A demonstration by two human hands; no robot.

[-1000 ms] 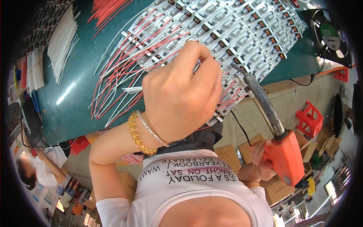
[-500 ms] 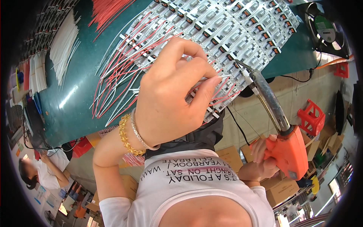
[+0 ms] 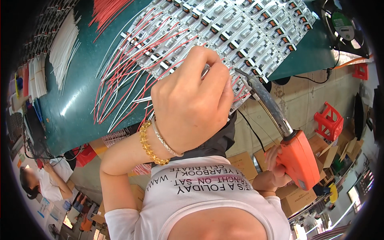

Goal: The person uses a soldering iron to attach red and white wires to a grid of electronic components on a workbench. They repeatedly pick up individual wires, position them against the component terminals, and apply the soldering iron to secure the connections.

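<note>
My left hand (image 3: 192, 94), wearing bracelets, is over the near part of a panel of circuit boards (image 3: 232, 30), with thumb and fingers pinched together. White wires (image 3: 143, 99) stick out from beneath its palm; the fingertips' grip is partly hidden. In my right hand (image 3: 276, 164) is a soldering gun (image 3: 300, 160) with an orange body and a long metal barrel. Its dark bent tip reaches the boards just right of my left fingertips. Red and white wires (image 3: 124, 76) fan out leftward from the panel's left side.
A green table (image 3: 76, 116) carries loose white wires (image 3: 64, 52) and red wires (image 3: 106, 14) at the far left. A black fan (image 3: 344, 28) stands at the far right. Beyond the edge are a red stool (image 3: 329, 121) and cardboard boxes (image 3: 298, 202). Another person (image 3: 50, 180) sits at the left.
My left hand has shifted slightly right and down, its fingers more tightly bunched. The soldering gun has moved left, bringing its tip nearer my fingertips. The panel has shifted slightly in view.
</note>
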